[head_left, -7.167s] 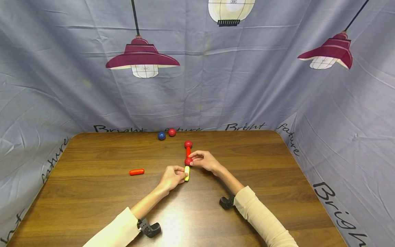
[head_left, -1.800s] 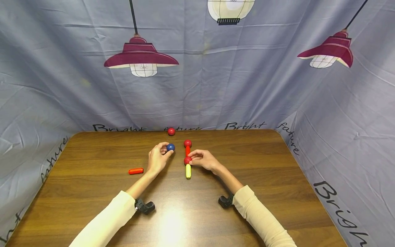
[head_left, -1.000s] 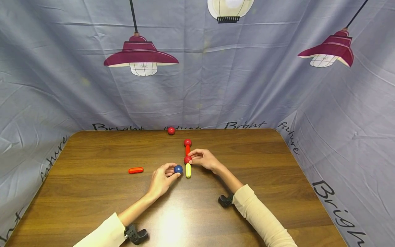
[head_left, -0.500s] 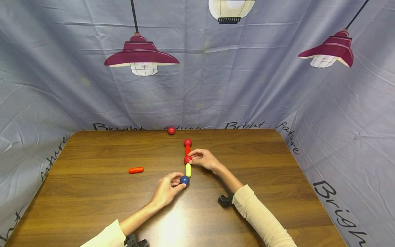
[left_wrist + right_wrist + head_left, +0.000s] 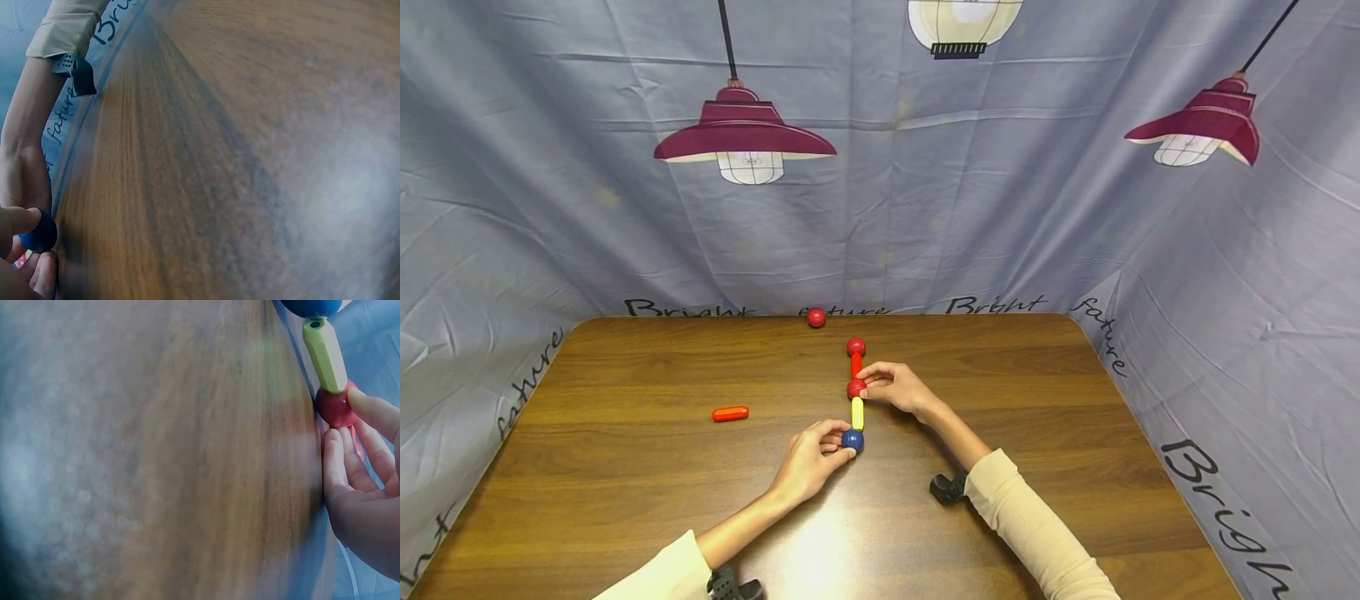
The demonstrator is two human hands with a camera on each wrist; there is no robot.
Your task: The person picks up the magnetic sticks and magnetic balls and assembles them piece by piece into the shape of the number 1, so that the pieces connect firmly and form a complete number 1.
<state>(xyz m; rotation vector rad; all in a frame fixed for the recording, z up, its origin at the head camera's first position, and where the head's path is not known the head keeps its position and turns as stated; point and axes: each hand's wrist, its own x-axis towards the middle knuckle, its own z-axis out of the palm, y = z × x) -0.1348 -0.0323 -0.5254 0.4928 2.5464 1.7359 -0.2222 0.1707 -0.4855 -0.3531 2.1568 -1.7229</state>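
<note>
My left hand pinches a blue ball between thumb and fingers, right at the near end of a yellow faceted rod. The rod's far end meets a red ball, which my right hand pinches. Beyond it a red rod runs to a second red ball, so the pieces lie in one line. In the right wrist view the yellow rod shows a dark hole in its end beside the blue ball. My left fingers partly cover the blue ball in the left wrist view.
An orange-red rod lies alone on the wooden table, left of my hands. At the far edge rests another red ball. A printed grey-blue curtain hangs behind and beside the table.
My left hand let go of the yellow rod, took the blue ball from the far edge and brought it near, to the rod's end. My right hand has stayed on the red ball.
</note>
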